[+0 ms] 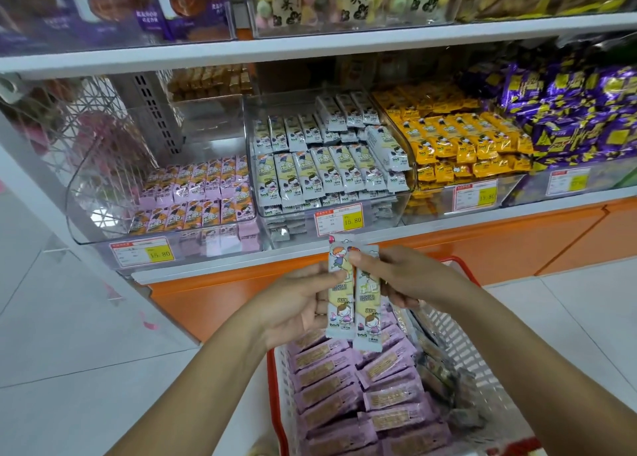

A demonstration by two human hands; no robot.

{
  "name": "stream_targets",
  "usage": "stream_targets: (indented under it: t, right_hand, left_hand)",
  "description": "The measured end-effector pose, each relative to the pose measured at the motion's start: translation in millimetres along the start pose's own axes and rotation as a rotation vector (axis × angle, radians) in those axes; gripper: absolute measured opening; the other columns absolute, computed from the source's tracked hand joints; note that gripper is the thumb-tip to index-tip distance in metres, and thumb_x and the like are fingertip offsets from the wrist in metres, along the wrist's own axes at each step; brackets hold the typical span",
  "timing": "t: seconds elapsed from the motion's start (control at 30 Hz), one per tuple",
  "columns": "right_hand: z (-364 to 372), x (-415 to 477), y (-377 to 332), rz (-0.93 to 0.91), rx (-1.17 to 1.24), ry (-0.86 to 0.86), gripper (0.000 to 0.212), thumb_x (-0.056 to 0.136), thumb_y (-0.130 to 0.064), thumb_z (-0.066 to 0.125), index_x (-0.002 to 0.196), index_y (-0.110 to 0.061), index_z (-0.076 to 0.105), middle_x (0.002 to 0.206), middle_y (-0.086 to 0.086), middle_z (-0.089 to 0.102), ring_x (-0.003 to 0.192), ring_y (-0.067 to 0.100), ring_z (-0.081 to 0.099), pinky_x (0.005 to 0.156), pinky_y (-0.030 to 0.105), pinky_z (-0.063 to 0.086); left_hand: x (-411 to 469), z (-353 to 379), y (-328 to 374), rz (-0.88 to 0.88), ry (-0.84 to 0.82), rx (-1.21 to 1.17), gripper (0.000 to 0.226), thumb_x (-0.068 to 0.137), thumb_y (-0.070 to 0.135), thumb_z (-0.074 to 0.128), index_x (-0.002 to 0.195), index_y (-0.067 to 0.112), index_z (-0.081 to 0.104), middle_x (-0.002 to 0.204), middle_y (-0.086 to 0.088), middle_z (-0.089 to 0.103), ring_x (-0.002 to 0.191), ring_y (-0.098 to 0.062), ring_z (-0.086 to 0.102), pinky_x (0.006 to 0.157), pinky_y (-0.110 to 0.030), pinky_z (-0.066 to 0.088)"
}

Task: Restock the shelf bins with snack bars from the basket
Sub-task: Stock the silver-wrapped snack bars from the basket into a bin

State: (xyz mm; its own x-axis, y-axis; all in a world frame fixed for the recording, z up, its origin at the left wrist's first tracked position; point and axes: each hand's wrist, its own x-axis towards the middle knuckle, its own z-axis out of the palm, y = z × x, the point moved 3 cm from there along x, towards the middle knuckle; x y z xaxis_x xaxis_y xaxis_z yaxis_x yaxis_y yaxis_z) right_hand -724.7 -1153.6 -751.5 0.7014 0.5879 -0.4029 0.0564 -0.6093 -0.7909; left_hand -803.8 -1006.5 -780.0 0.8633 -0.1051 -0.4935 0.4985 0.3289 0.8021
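Head view: the left bar [339, 304] and the right bar [367, 312], both pale grey snack bars, stand upright and touching side by side just above the far end of the basket [274, 390]. The left hand [300, 305] grips the left bar, thumb across its front. The right hand [405, 276] pinches the right bar near its top. Inside the basket lie rows of pink bars [331, 383]. Beyond the basket, the grey-bar bin [296, 226] sits straight ahead, the pink-bar bin [89, 200] beyond and left, and the yellow-bar bin [436, 202] beyond and right.
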Motion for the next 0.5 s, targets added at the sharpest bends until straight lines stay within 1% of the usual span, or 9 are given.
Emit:
stream_targets:
  t: [0.03,0.07,0.1,0.2,0.27,0.33,0.37,0.43,0.5]
  right_hand:
    - [0.3,1.1,-2.6,-0.006,-0.019,0.011,0.056,0.087,-0.062,0.049,0.073,-0.007,0.048,0.046,0.004,0.049,0.033,0.011,0.04,0.038,0.017,0.033]
    - [0.0,2.2,-5.1,-0.018,-0.017,0.019,0.056,0.088,-0.061,0.049,0.074,-0.007,0.048,0.046,0.004,0.051,0.034,0.012,0.041,0.038,0.017,0.033]
    - [-0.8,2.9,-7.6,-0.028,0.0,0.024,0.055,0.087,-0.06,0.05,0.076,-0.006,0.049,0.046,0.005,0.052,0.035,0.013,0.043,0.038,0.018,0.035]
    - [-4.2,6.7,-10.9,-0.046,0.091,0.029,0.061,0.084,-0.059,0.054,0.089,0.001,0.054,0.048,0.003,0.054,0.04,0.017,0.048,0.039,0.021,0.038]
    - [-5.8,9.0,-15.8,-0.071,0.112,0.018,0.066,0.082,-0.061,0.055,0.102,0.002,0.057,0.05,0.002,0.056,0.044,0.019,0.052,0.041,0.023,0.04]
    - [-9.0,10.9,-25.9,-0.12,0.143,0.055,0.048,0.086,-0.052,0.058,0.098,-0.005,0.057,0.052,0.005,0.057,0.046,0.021,0.054,0.042,0.025,0.044]
    - [-11.6,11.2,-32.2,-0.145,0.164,0.101,0.037,0.089,-0.046,0.058,0.094,-0.009,0.057,0.056,0.007,0.06,0.048,0.022,0.056,0.045,0.027,0.048]
    - [-16.6,10.6,-42.6,-0.2,0.158,0.224,0.03,0.087,-0.045,0.061,0.095,-0.016,0.056,0.072,0.004,0.068,0.061,0.021,0.064,0.059,0.032,0.056]
    - [-14.8,7.7,-50.5,-0.279,0.097,0.281,0.035,0.08,-0.053,0.064,0.097,-0.023,0.059,0.092,-0.007,0.068,0.083,0.008,0.065,0.077,0.033,0.055]
  left_hand:
    - [0.3,0.0,0.8,0.002,-0.014,-0.012,0.048,0.075,0.023,0.067,0.121,0.009,0.059,0.102,-0.02,0.067,0.091,-0.033,0.063,0.078,-0.039,0.054]
    - [-0.1,0.0,2.0,0.009,-0.03,-0.02,0.047,0.074,0.025,0.069,0.119,0.012,0.06,0.096,-0.016,0.064,0.086,-0.029,0.06,0.073,-0.035,0.05]
    - [0.3,-0.9,3.3,0.015,-0.04,-0.021,0.046,0.074,0.024,0.07,0.118,0.014,0.061,0.095,-0.014,0.062,0.085,-0.028,0.056,0.073,-0.035,0.048]
    - [0.1,-4.0,7.6,0.031,-0.055,0.015,0.044,0.075,0.015,0.068,0.118,0.012,0.061,0.109,-0.015,0.068,0.096,-0.027,0.062,0.085,-0.039,0.053]
    - [0.3,-3.8,9.8,0.041,-0.043,0.062,0.048,0.072,0.014,0.072,0.118,0.006,0.062,0.116,-0.022,0.065,0.101,-0.028,0.061,0.094,-0.042,0.052]
    - [2.4,-3.8,12.6,0.057,0.015,0.075,0.06,0.063,0.021,0.081,0.117,0.0,0.063,0.121,-0.023,0.062,0.106,-0.032,0.055,0.105,-0.051,0.04]
    - [3.1,-4.0,16.7,0.077,0.057,0.053,0.064,0.061,0.022,0.083,0.116,-0.002,0.062,0.12,-0.021,0.063,0.106,-0.032,0.054,0.106,-0.05,0.039]
    - [3.4,-7.1,28.9,0.144,0.144,-0.037,0.054,0.066,0.017,0.076,0.114,-0.003,0.063,0.117,-0.02,0.065,0.106,-0.031,0.058,0.099,-0.044,0.046]
    - [1.3,-10.1,46.6,0.235,0.215,-0.12,0.036,0.081,0.01,0.065,0.114,-0.005,0.062,0.113,-0.019,0.067,0.103,-0.031,0.063,0.087,-0.038,0.054]
